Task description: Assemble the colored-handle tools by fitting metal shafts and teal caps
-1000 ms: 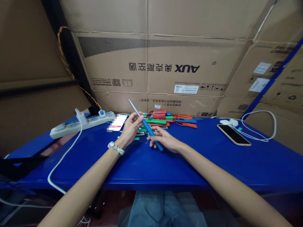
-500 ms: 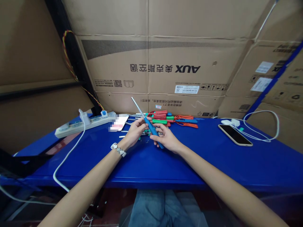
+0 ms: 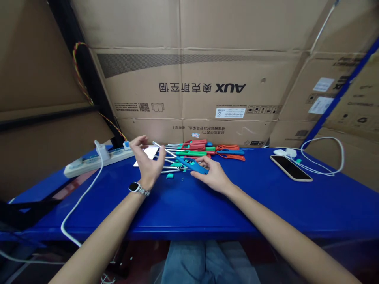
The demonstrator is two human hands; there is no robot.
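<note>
My right hand (image 3: 212, 176) grips the blue handle of a screwdriver (image 3: 194, 165), whose metal shaft points left and away, low over the blue table (image 3: 189, 209). My left hand (image 3: 146, 159), with a watch on its wrist, is raised beside the shaft's tip with its fingers spread and nothing in them. Behind the hands lies a pile of red, green and blue screwdrivers (image 3: 204, 149) with several loose metal shafts (image 3: 170, 169) and small teal pieces near it.
A white power strip (image 3: 97, 157) with a white cable lies at the left. A phone (image 3: 290, 168) with a white charger cable lies at the right. Large cardboard boxes (image 3: 201, 86) stand close behind the table. A white card lies behind my left hand.
My left hand has let go of the screwdriver's shaft and opened, moving left. The screwdriver has dropped from a steep tilt to nearly flat in my right hand.
</note>
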